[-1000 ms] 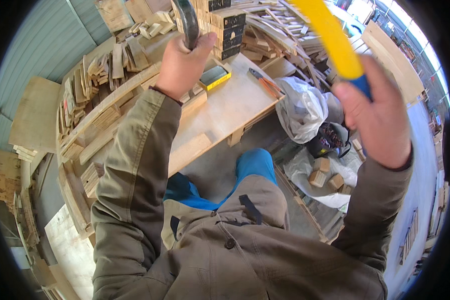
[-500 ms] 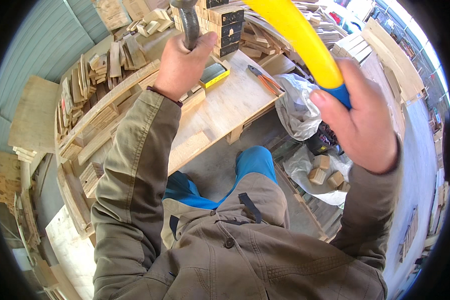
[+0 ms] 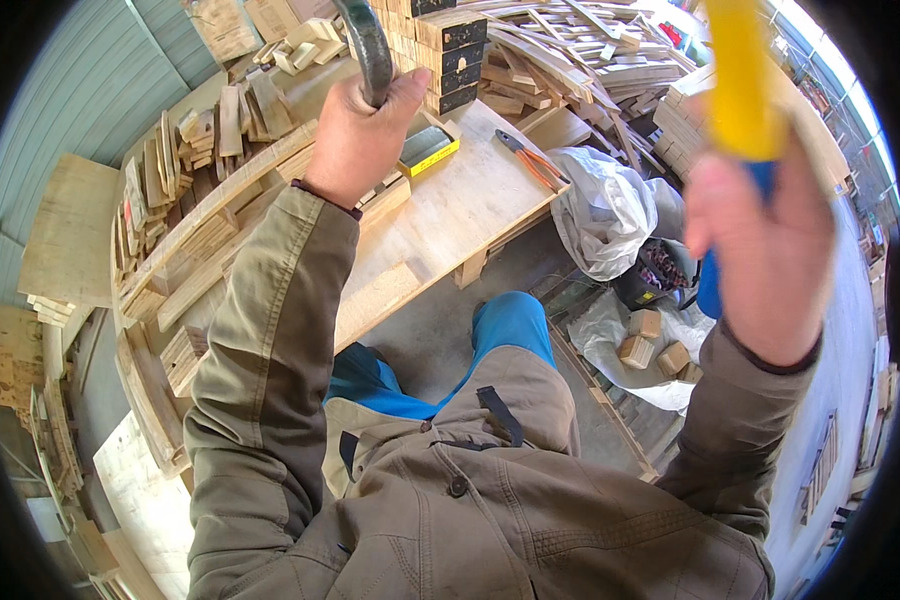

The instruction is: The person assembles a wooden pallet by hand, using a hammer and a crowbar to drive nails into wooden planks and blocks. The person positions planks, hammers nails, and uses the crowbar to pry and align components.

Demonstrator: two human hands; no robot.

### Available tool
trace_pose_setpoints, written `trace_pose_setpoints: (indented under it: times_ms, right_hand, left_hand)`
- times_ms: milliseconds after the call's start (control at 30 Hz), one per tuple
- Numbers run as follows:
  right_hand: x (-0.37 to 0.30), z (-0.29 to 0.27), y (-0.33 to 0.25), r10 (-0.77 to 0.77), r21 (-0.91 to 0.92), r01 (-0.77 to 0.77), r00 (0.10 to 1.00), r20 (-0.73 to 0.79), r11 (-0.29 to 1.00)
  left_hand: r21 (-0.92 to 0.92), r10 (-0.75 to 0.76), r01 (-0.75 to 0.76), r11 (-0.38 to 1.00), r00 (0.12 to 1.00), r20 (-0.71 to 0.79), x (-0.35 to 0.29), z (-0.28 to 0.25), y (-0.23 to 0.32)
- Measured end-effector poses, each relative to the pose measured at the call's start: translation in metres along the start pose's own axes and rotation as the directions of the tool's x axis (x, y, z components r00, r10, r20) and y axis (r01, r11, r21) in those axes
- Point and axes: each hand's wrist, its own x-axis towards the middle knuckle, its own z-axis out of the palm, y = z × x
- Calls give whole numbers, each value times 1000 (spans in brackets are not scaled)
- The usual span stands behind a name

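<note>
My left hand (image 3: pixel 363 135) is closed around a dark, curved metal bar (image 3: pixel 369 52), which runs up out of view. Just beyond it rises a stack of wooden blocks (image 3: pixel 460 62) with black end faces. My right hand (image 3: pixel 770 235), blurred by motion, grips a tool with a yellow and blue handle (image 3: pixel 738 85); its head is beyond the upper edge. On the workbench (image 3: pixel 470 190) beside my left hand sits a yellow open box (image 3: pixel 430 152) with something grey in it. Pliers (image 3: pixel 530 160) with orange handles lie near the bench's right edge.
Stacked wood offcuts (image 3: pixel 170 160) line the bench's left side. A large pile of strips (image 3: pixel 580 50) lies at the back. To the right are a white sack (image 3: pixel 600 215), a dark bucket (image 3: pixel 655 275) and several wooden blocks (image 3: pixel 642 340) on plastic. A wood sheet (image 3: pixel 70 230) leans at far left.
My right hand has moved right with the yellow-handled tool, which now stands more upright. My left hand keeps its place, while the metal bar's upper part has shifted slightly left.
</note>
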Motion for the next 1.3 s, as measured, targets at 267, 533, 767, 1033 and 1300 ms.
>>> trace_pose_setpoints:
  times_ms: [267,533,767,1033,1300]
  right_hand:
    - [-7,-12,10,115,-59,-108,985,131,992]
    - [4,-18,-6,-16,188,43,990,-143,981]
    - [-12,3,11,44,-101,-18,964,263,995]
    - [-14,-5,-5,61,203,-18,976,-207,979]
    - [-15,10,18,50,-63,-37,976,212,997]
  left_hand:
    - [-1,18,-18,1000,1000,23,-7,1,0]
    - [-17,13,-13,1000,999,30,-7,5,3]
    - [-6,13,-13,1000,1000,29,-13,5,-1]
    - [23,-23,22,999,998,53,-13,5,-1]
    - [0,-2,2,1000,998,61,-15,7,-2]
